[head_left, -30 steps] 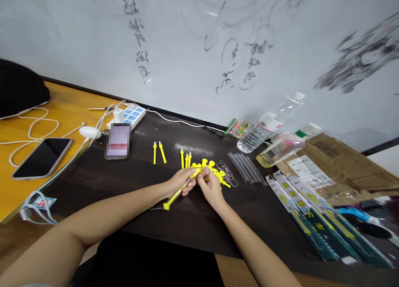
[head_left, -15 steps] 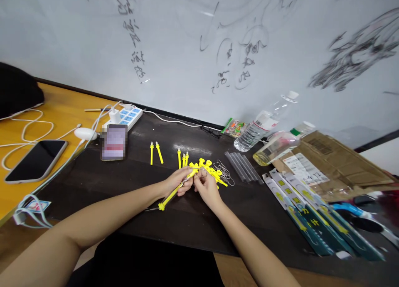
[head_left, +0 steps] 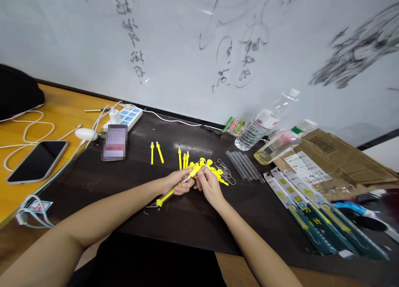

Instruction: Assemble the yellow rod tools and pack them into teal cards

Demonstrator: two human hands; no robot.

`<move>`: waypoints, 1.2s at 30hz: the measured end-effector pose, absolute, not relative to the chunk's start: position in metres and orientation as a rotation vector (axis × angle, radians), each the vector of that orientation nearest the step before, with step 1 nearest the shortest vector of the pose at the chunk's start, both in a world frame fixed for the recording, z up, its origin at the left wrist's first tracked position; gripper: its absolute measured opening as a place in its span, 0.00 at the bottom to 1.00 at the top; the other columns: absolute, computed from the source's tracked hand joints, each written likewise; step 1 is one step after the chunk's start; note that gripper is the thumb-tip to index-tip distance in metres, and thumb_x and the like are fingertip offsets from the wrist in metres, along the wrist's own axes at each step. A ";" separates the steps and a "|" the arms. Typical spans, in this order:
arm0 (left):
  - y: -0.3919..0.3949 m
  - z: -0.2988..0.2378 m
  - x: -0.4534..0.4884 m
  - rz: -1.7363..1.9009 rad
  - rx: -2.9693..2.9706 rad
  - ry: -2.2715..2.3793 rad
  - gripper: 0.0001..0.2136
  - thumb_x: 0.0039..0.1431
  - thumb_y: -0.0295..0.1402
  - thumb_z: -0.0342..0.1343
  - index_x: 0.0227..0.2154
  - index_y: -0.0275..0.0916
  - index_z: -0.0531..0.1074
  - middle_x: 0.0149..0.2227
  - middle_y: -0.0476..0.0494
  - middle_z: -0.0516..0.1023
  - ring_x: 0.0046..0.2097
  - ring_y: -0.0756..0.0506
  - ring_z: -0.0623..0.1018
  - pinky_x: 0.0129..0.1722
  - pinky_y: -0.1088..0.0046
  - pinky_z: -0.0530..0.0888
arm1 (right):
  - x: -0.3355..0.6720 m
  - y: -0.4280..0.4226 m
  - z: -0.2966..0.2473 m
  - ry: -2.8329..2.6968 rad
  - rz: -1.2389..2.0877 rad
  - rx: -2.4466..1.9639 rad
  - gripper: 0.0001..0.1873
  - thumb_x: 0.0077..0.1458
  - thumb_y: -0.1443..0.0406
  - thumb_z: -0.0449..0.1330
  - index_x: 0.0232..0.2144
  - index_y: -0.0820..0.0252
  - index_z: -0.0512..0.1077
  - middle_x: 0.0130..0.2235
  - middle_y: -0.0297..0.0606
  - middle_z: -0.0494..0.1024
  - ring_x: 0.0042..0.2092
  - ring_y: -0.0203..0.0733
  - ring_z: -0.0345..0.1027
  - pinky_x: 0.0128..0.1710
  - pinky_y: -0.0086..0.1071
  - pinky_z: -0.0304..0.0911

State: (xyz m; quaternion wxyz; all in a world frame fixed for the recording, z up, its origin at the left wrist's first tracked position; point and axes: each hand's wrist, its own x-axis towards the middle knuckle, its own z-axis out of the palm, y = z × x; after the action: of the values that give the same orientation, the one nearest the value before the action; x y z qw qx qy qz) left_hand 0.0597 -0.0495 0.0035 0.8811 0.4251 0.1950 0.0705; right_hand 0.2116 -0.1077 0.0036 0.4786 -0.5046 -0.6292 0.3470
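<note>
A yellow spring scale with a clear tube [head_left: 170,194] slants across in front of me, its lower end and thin metal hook pointing down to the left. My left hand [head_left: 179,182] is closed around its upper part. At the scale's upper end my right hand [head_left: 209,188] is closed in a pinch on a thin wire hook, which the fingers partly hide. Just behind my hands lie a pile of yellow plastic parts [head_left: 217,173] and a tangle of wire hooks [head_left: 227,169]. Several yellow rods with metal tips [head_left: 180,159] stand out to the left of the pile.
Clear tubes [head_left: 243,165] lie right of the hooks. Farther right are packaged spring scales [head_left: 307,212], a cardboard package [head_left: 339,158], a water bottle [head_left: 257,127] and an oil-coloured bottle [head_left: 274,148]. On the left are phones [head_left: 37,161], cables and a power strip [head_left: 129,116]. A whiteboard [head_left: 174,62] rises behind.
The spring scale's lower end has shifted slightly up and left. My right fingers have moved a little at its upper end. Both hands keep their hold.
</note>
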 end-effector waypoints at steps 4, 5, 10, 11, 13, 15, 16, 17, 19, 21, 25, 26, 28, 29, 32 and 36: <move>-0.046 -0.004 0.060 0.141 0.863 0.286 0.26 0.64 0.47 0.34 0.15 0.38 0.58 0.09 0.55 0.51 0.09 0.55 0.48 0.05 0.80 0.50 | 0.210 -0.107 0.004 -1.440 0.941 -1.206 0.17 0.60 0.53 0.49 0.26 0.58 0.60 0.15 0.23 0.61 0.16 0.29 0.56 0.21 0.27 0.66; -0.045 -0.006 0.060 0.149 0.861 0.260 0.25 0.64 0.47 0.35 0.16 0.38 0.59 0.09 0.55 0.51 0.09 0.55 0.48 0.05 0.80 0.50 | 0.209 -0.107 0.004 -1.423 0.960 -1.195 0.17 0.59 0.52 0.49 0.26 0.58 0.60 0.15 0.23 0.61 0.16 0.29 0.56 0.21 0.27 0.67; -0.042 -0.008 0.058 0.167 0.874 0.249 0.24 0.64 0.47 0.37 0.17 0.38 0.60 0.09 0.55 0.52 0.09 0.54 0.49 0.06 0.78 0.49 | 0.208 -0.104 0.000 -1.295 1.104 -1.116 0.18 0.58 0.51 0.51 0.25 0.58 0.61 0.13 0.22 0.61 0.14 0.28 0.54 0.21 0.28 0.69; -0.042 -0.007 0.058 0.164 0.887 0.267 0.24 0.63 0.47 0.37 0.17 0.38 0.59 0.09 0.55 0.53 0.09 0.54 0.49 0.06 0.78 0.49 | 0.208 -0.103 -0.001 -1.256 1.146 -1.098 0.18 0.57 0.51 0.52 0.25 0.58 0.61 0.13 0.22 0.61 0.14 0.28 0.53 0.20 0.29 0.69; -0.041 -0.006 0.057 0.159 0.919 0.304 0.24 0.63 0.48 0.37 0.16 0.38 0.59 0.09 0.55 0.53 0.08 0.54 0.49 0.06 0.78 0.49 | 0.208 -0.101 -0.004 -1.180 1.223 -1.069 0.18 0.56 0.51 0.54 0.26 0.59 0.62 0.14 0.22 0.63 0.14 0.28 0.53 0.20 0.29 0.70; -0.041 -0.004 0.057 0.158 0.954 0.337 0.25 0.62 0.50 0.37 0.15 0.38 0.57 0.09 0.55 0.52 0.08 0.54 0.49 0.06 0.78 0.49 | 0.207 -0.100 -0.006 -1.129 1.275 -1.043 0.18 0.55 0.51 0.55 0.25 0.58 0.62 0.15 0.23 0.63 0.14 0.28 0.54 0.20 0.29 0.70; -0.041 -0.002 0.057 0.164 0.970 0.353 0.25 0.62 0.50 0.38 0.15 0.38 0.57 0.08 0.55 0.52 0.08 0.54 0.50 0.06 0.79 0.49 | 0.207 -0.099 -0.006 -1.119 1.286 -1.034 0.18 0.54 0.50 0.55 0.25 0.58 0.62 0.15 0.23 0.64 0.14 0.28 0.53 0.20 0.29 0.70; -0.042 -0.001 0.057 0.179 0.983 0.370 0.25 0.62 0.51 0.38 0.15 0.38 0.57 0.09 0.55 0.52 0.08 0.54 0.50 0.06 0.79 0.49 | 0.207 -0.100 -0.006 -1.125 1.282 -1.029 0.18 0.54 0.50 0.55 0.25 0.58 0.62 0.15 0.23 0.63 0.14 0.27 0.53 0.20 0.29 0.70; -0.045 0.001 0.058 0.215 1.007 0.402 0.24 0.61 0.51 0.39 0.17 0.38 0.59 0.09 0.56 0.53 0.08 0.54 0.51 0.06 0.79 0.50 | 0.207 -0.100 -0.005 -1.177 1.232 -1.036 0.19 0.55 0.50 0.55 0.25 0.58 0.62 0.14 0.22 0.62 0.14 0.27 0.52 0.21 0.29 0.69; -0.048 0.003 0.059 0.244 1.026 0.430 0.23 0.61 0.51 0.40 0.20 0.37 0.61 0.10 0.57 0.54 0.08 0.55 0.51 0.06 0.80 0.51 | 0.208 -0.102 -0.004 -1.254 1.149 -1.063 0.19 0.56 0.50 0.53 0.25 0.59 0.62 0.14 0.22 0.61 0.15 0.28 0.51 0.22 0.29 0.69; -0.052 0.005 0.060 0.310 1.081 0.464 0.21 0.62 0.49 0.39 0.24 0.37 0.61 0.11 0.58 0.56 0.08 0.55 0.52 0.06 0.81 0.52 | 0.210 -0.107 -0.003 -1.395 0.957 -1.162 0.18 0.59 0.51 0.49 0.27 0.58 0.62 0.16 0.24 0.61 0.17 0.29 0.54 0.22 0.27 0.66; -0.053 0.005 0.060 0.330 1.097 0.465 0.21 0.62 0.49 0.39 0.25 0.37 0.61 0.11 0.58 0.56 0.08 0.55 0.52 0.06 0.81 0.53 | 0.210 -0.108 -0.003 -1.429 0.909 -1.187 0.18 0.60 0.52 0.49 0.27 0.58 0.62 0.17 0.25 0.62 0.18 0.29 0.55 0.23 0.26 0.65; -0.054 0.005 0.060 0.348 1.114 0.460 0.20 0.62 0.49 0.40 0.27 0.37 0.62 0.11 0.58 0.57 0.09 0.55 0.53 0.06 0.81 0.53 | 0.211 -0.109 -0.002 -1.482 0.840 -1.217 0.17 0.61 0.53 0.49 0.27 0.58 0.62 0.18 0.26 0.63 0.20 0.30 0.57 0.23 0.26 0.64; -0.054 0.005 0.060 0.353 1.115 0.459 0.19 0.62 0.49 0.40 0.28 0.37 0.62 0.12 0.58 0.57 0.09 0.55 0.53 0.06 0.82 0.54 | 0.212 -0.108 -0.002 -1.492 0.831 -1.224 0.17 0.61 0.53 0.49 0.26 0.58 0.62 0.19 0.26 0.62 0.20 0.30 0.57 0.23 0.26 0.64; -0.056 0.003 0.062 0.380 1.105 0.453 0.18 0.63 0.48 0.38 0.32 0.37 0.62 0.12 0.58 0.58 0.09 0.55 0.54 0.07 0.82 0.55 | 0.215 -0.103 -0.001 -1.429 0.889 -1.241 0.17 0.59 0.53 0.50 0.25 0.58 0.61 0.18 0.25 0.61 0.18 0.29 0.55 0.21 0.25 0.63; -0.056 -0.001 0.065 0.380 1.117 0.381 0.15 0.63 0.44 0.37 0.37 0.37 0.60 0.16 0.56 0.63 0.11 0.54 0.59 0.09 0.80 0.61 | 0.226 -0.096 0.001 -1.334 0.987 -1.164 0.18 0.58 0.53 0.52 0.24 0.58 0.59 0.17 0.24 0.62 0.17 0.28 0.55 0.19 0.25 0.61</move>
State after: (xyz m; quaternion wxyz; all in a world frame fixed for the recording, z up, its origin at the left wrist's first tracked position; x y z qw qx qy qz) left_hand 0.0646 -0.0564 -0.0011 0.8139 0.5235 0.1786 0.1781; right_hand 0.2260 -0.0956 0.0012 0.5288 -0.4874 -0.5586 0.4132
